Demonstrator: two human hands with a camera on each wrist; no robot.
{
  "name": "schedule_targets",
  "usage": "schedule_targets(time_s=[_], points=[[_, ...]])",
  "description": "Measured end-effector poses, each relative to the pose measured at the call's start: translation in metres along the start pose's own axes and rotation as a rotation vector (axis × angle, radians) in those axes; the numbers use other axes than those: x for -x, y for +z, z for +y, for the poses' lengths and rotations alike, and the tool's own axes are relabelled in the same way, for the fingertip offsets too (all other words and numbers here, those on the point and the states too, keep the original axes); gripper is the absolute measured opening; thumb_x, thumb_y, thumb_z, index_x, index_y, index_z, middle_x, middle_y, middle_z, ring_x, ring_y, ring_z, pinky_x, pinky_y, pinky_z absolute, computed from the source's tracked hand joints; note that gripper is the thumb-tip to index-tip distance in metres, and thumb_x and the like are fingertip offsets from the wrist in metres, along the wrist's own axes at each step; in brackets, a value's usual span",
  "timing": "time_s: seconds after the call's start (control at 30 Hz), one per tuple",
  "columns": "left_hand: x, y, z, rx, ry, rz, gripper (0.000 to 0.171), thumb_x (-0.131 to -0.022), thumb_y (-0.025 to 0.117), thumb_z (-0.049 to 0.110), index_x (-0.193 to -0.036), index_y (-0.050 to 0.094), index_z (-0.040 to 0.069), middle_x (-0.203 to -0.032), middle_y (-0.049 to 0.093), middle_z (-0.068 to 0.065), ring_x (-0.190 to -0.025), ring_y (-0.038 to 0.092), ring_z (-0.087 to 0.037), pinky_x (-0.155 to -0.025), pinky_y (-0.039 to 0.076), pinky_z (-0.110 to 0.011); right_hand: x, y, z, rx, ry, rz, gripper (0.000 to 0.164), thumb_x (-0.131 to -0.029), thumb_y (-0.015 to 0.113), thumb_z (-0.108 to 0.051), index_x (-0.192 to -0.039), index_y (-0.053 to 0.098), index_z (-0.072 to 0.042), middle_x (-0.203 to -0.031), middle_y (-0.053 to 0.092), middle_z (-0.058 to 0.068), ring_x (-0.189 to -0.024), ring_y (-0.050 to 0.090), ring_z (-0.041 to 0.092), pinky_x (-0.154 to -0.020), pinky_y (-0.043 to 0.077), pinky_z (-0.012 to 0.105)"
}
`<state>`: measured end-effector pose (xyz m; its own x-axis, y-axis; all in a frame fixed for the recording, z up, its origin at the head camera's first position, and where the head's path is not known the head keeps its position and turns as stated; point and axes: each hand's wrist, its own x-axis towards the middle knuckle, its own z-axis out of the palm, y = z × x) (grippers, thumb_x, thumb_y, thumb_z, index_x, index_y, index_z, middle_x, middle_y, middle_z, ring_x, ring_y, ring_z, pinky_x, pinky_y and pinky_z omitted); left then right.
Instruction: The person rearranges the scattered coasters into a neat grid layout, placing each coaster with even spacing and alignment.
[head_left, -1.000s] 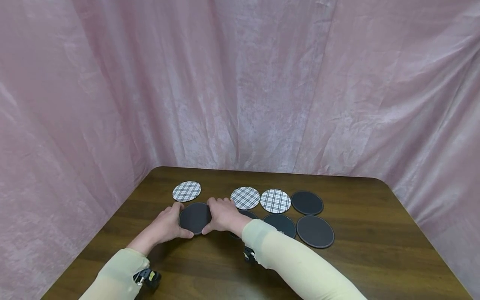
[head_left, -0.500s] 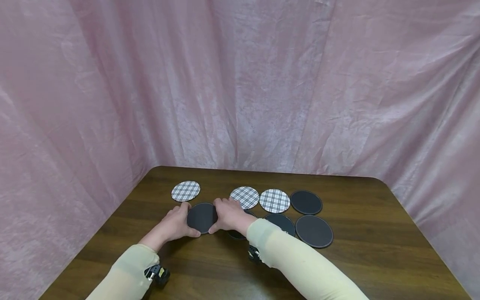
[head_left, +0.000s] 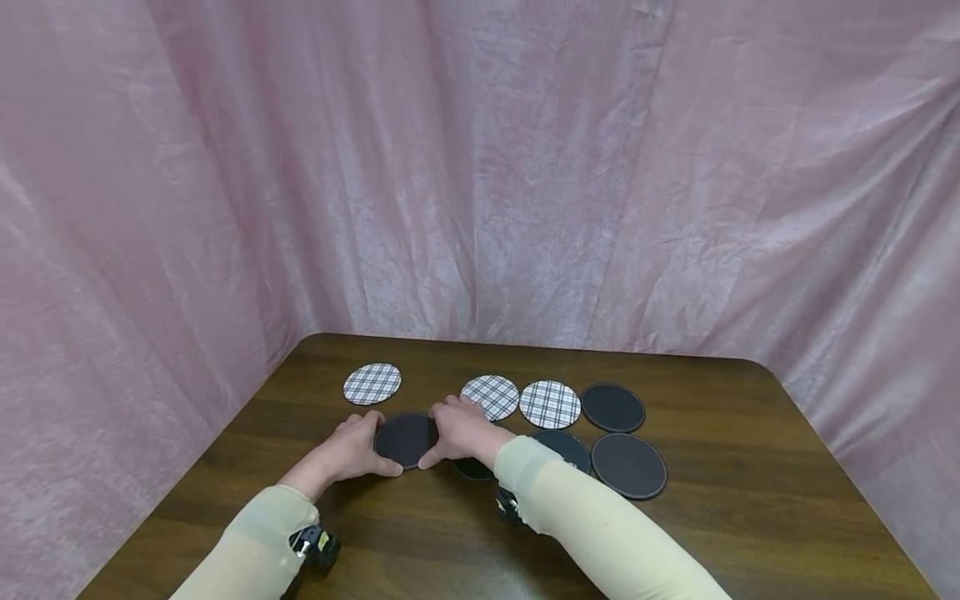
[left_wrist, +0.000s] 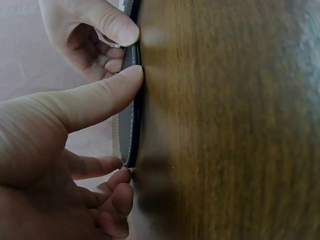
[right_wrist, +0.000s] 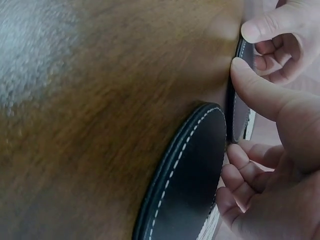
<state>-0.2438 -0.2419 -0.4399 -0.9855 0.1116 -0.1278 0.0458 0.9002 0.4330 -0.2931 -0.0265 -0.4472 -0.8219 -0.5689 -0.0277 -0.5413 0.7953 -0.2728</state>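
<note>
Both hands grip a round dark coaster (head_left: 405, 440) with pale edge stitching (left_wrist: 125, 132), low at the wooden table. My left hand (head_left: 348, 450) holds its left side, and my right hand (head_left: 461, 432) its right side. Both thumbs press its near rim, close together in the left wrist view; fingertips curl at the far rim. Just to the right lies another dark coaster (right_wrist: 190, 170), partly hidden by my right hand and forearm in the head view. Behind the held one, a plaid coaster (head_left: 372, 383) lies at the left.
Two plaid coasters, one left (head_left: 490, 397) and one right (head_left: 550, 405), continue the back row to a dark coaster (head_left: 613, 407). In front are two more dark coasters (head_left: 628, 465), one partly behind my right sleeve (head_left: 600, 521). Pink curtains (head_left: 480, 167) hang behind the table (head_left: 420, 542).
Both hands have slid the dark coaster a little to the right, toward the neighbouring dark one. Over the last half second they have barely moved. The other coasters stay in place.
</note>
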Motion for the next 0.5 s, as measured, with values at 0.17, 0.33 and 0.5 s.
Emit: schedule_targets(time_s=[0.17, 0.33, 0.5], points=[[-0.0009, 0.0006, -0.0007, 0.003, 0.004, -0.013, 0.095, -0.077, 0.104, 0.035, -0.144, 0.055, -0.011, -0.128, 0.061, -0.026, -0.121, 0.057, -0.044, -0.106, 0.049, -0.062, 0.0006, -0.0031, 0.0040, -0.011, -0.015, -0.009, 0.076, -0.082, 0.098, -0.051, -0.142, 0.073, -0.011, -0.128, 0.071, 0.005, -0.117, 0.060, 0.025, -0.102, 0.050, 0.045], [-0.0023, 0.0015, -0.0013, 0.001, 0.011, -0.014, 0.095, -0.077, 0.103, 0.036, -0.144, 0.056, -0.011, -0.129, 0.061, -0.026, -0.121, 0.057, -0.044, -0.106, 0.048, -0.061, 0.0011, -0.0059, 0.0064, -0.020, -0.022, -0.011, 0.075, -0.082, 0.098, -0.049, -0.142, 0.073, -0.011, -0.121, 0.072, 0.003, -0.112, 0.060, 0.024, -0.100, 0.050, 0.044], [-0.0023, 0.0029, -0.0009, 0.009, 0.010, -0.017, 0.095, -0.077, 0.103, 0.036, -0.145, 0.055, -0.011, -0.129, 0.061, -0.026, -0.122, 0.057, -0.044, -0.107, 0.048, -0.061, 0.0010, -0.0064, 0.0085, -0.029, -0.028, -0.013, 0.073, -0.082, 0.098, -0.048, -0.140, 0.074, -0.011, -0.116, 0.072, 0.002, -0.108, 0.061, 0.022, -0.097, 0.050, 0.040]])
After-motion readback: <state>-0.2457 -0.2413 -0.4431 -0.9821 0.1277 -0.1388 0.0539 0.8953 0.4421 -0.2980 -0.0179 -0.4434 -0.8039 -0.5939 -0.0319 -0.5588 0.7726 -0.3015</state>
